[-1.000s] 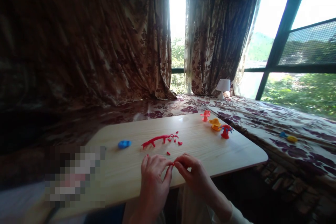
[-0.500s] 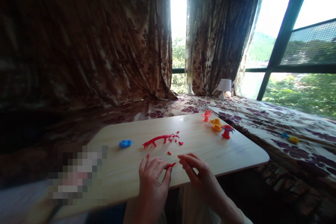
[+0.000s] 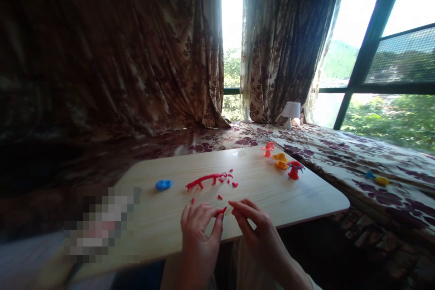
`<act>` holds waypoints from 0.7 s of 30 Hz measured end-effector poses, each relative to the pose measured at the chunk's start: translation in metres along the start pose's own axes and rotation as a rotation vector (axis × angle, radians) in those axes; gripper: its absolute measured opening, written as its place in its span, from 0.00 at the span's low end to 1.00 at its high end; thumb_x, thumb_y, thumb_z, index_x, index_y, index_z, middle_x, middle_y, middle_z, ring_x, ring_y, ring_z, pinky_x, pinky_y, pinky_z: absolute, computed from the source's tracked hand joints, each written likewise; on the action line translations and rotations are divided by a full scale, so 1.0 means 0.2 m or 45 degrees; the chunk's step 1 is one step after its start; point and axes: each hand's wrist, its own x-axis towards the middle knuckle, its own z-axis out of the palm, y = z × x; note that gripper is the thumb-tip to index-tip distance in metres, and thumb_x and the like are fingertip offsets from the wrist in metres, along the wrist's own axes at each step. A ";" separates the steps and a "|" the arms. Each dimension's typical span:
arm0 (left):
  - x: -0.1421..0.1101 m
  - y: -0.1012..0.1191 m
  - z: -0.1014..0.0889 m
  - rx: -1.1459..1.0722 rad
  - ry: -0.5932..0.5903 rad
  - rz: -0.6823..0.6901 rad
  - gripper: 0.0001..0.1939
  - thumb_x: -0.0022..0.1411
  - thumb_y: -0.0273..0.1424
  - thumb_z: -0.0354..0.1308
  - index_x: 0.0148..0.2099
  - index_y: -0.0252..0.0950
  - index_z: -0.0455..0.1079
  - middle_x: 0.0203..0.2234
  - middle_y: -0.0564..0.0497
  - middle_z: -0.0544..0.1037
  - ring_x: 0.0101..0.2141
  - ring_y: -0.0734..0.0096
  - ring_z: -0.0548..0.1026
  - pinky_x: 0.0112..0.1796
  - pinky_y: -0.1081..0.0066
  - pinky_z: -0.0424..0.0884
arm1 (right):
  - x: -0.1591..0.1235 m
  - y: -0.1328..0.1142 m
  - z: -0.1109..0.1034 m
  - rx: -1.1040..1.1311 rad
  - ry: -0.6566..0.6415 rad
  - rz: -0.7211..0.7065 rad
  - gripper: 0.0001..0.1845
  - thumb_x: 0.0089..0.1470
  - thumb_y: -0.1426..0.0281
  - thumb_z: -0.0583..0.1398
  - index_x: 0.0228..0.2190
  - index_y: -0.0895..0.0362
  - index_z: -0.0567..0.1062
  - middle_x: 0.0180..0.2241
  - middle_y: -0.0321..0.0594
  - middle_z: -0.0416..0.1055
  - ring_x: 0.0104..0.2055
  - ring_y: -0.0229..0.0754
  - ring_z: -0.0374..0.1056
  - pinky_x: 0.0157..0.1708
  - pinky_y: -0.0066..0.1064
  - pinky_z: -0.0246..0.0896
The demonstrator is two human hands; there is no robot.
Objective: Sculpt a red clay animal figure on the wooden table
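Note:
My left hand (image 3: 201, 226) pinches a small pointed piece of red modelling clay (image 3: 223, 210) between thumb and forefinger, over the table's near edge. Just to its right, my right hand (image 3: 253, 219) has thumb and fingertips drawn together in a pinch; whether anything lies between them I cannot make out. The two hands are slightly apart. Beyond them a long red clay figure (image 3: 204, 181) with short stubs lies on the table (image 3: 183, 244). Small red bits (image 3: 235, 185) are scattered by its right end, with a loose red bit (image 3: 220, 197) nearer my hands and another red bit (image 3: 193, 200) by my left knuckles.
A blue clay lump (image 3: 163, 185) lies to the left. Along the right side stand a pink clay figure (image 3: 268, 149), a yellow one (image 3: 280, 161) and a red-and-blue one (image 3: 295, 170). A blurred-out patch (image 3: 105, 226) covers the left edge. A white lamp (image 3: 291, 111) stands behind.
My right fingertips have shifted slightly left and closer to the left hand. The red piece in my left hand is tipped a little more upward. The clay things on the table stay put.

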 end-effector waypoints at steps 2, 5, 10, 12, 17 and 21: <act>0.00 0.00 0.00 -0.017 -0.003 -0.004 0.05 0.56 0.31 0.55 0.32 0.43 0.73 0.30 0.53 0.78 0.36 0.62 0.74 0.49 0.51 0.58 | 0.00 0.00 0.00 -0.007 -0.019 -0.001 0.14 0.58 0.73 0.54 0.43 0.56 0.75 0.32 0.39 0.71 0.34 0.39 0.67 0.36 0.28 0.62; 0.00 0.00 0.00 -0.031 0.004 -0.004 0.05 0.56 0.30 0.56 0.32 0.43 0.73 0.30 0.53 0.78 0.36 0.63 0.74 0.49 0.52 0.58 | 0.01 0.00 0.00 -0.019 -0.038 0.000 0.13 0.57 0.74 0.54 0.41 0.56 0.76 0.31 0.39 0.71 0.34 0.38 0.67 0.36 0.28 0.62; 0.01 0.01 -0.01 -0.026 0.004 0.011 0.06 0.57 0.30 0.55 0.32 0.43 0.73 0.30 0.53 0.78 0.35 0.64 0.73 0.48 0.54 0.60 | 0.03 0.04 0.01 0.011 0.034 -0.011 0.11 0.56 0.74 0.55 0.38 0.58 0.77 0.30 0.39 0.71 0.31 0.38 0.67 0.34 0.28 0.62; 0.00 0.02 -0.01 -0.027 -0.001 0.027 0.06 0.57 0.30 0.55 0.32 0.42 0.73 0.30 0.53 0.77 0.36 0.64 0.73 0.48 0.54 0.60 | 0.03 0.04 0.02 0.009 0.024 0.003 0.09 0.55 0.73 0.56 0.34 0.58 0.77 0.29 0.38 0.71 0.30 0.37 0.67 0.33 0.28 0.62; -0.01 0.00 -0.01 0.018 -0.062 0.060 0.06 0.58 0.30 0.54 0.33 0.42 0.72 0.31 0.53 0.77 0.37 0.65 0.73 0.49 0.55 0.57 | 0.03 0.05 0.02 -0.052 0.005 0.031 0.07 0.54 0.74 0.57 0.29 0.58 0.76 0.27 0.36 0.69 0.29 0.37 0.65 0.31 0.27 0.61; 0.01 -0.09 -0.01 0.209 -0.117 0.038 0.06 0.57 0.30 0.55 0.33 0.44 0.74 0.32 0.54 0.78 0.39 0.62 0.72 0.51 0.51 0.53 | 0.02 0.12 -0.01 -0.067 0.036 0.077 0.11 0.55 0.71 0.56 0.39 0.58 0.74 0.30 0.38 0.71 0.31 0.38 0.67 0.33 0.29 0.62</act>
